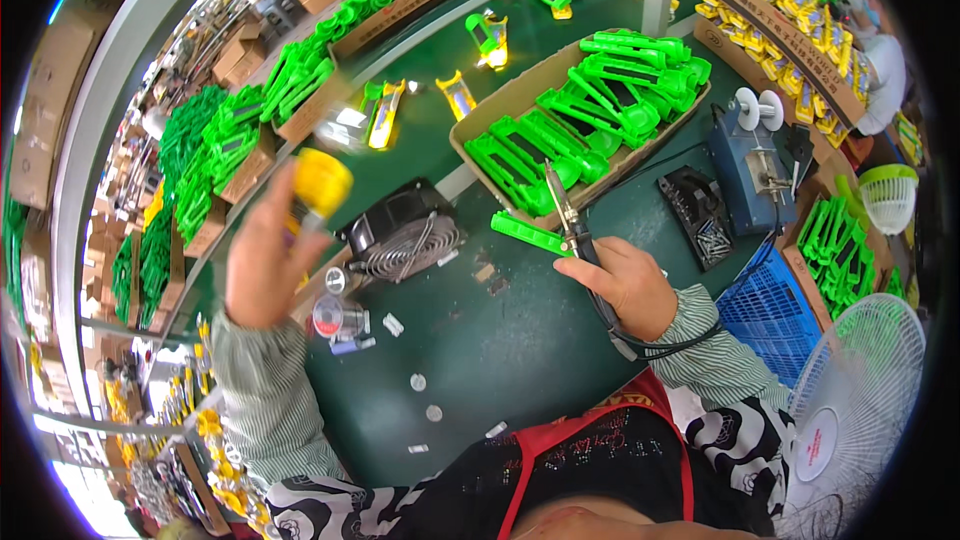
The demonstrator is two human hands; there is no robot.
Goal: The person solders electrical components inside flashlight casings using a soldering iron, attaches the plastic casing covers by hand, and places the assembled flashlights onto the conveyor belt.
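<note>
My left hand (262,255) is raised at the left, smeared by motion, its fingers round a yellow plastic piece (323,180) with a wide rounded end. Blur hides the piece's lower part. On the right, my right hand (632,285) grips a soldering iron (590,265) with a black handle and a cable, its tip slanting up and away from me. A green plastic strip (528,233) reaches leftward from beside my right fingertips; I cannot tell whether they hold it. Beyond the iron, a cardboard tray (520,208) is filled with green plastic parts (610,105).
A soldering stand (410,230) with a metal coil is between my hands. Rightward are a black tray (697,215) of screws, a blue wire feeder (750,175), a blue basket (765,305) and a white fan (850,410). Yellow-green pieces (385,115) lie on the belt ahead.
</note>
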